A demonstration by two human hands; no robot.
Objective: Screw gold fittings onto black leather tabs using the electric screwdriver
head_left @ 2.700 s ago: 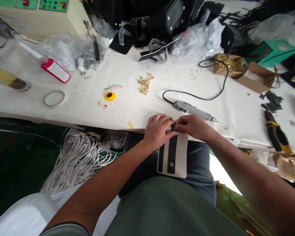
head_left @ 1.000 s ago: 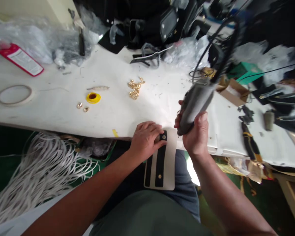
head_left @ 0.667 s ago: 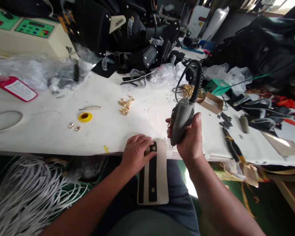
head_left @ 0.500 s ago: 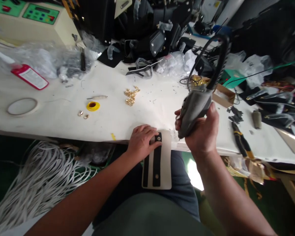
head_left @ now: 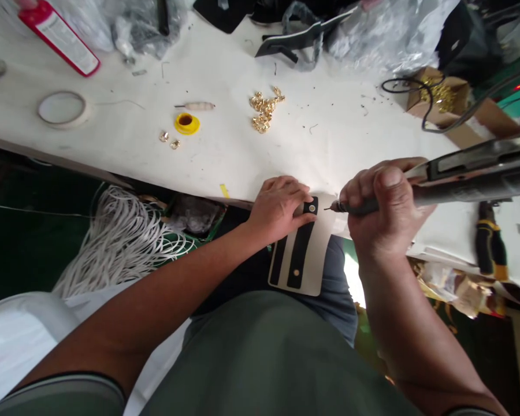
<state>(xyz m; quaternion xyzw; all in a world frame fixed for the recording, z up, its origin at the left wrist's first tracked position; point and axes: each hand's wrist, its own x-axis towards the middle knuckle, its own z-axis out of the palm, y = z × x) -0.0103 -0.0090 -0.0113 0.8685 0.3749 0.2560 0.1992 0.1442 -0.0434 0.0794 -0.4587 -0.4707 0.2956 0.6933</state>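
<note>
My left hand is closed on the upper end of a black strap, its thumb and forefinger framing a round metal fitting. Under that strap lies a beige panel with rounded corners, reaching from the table edge down over my lap. A second dark strip runs along the panel's left side. In my right hand is a dark electric screwdriver lying nearly level. Its thin bit points left, just right of the fitting; whether it touches the panel I cannot tell.
Gold-coloured metal fittings are heaped on the white table. Left of them are a yellow spool, an awl-like tool, a tape roll and a red bottle. Pliers and an open cardboard box are at right.
My right hand has swung the screwdriver down from a raised, upright position to nearly level beside the fitting. My left hand keeps its hold on the strap. The view has tilted downward.
</note>
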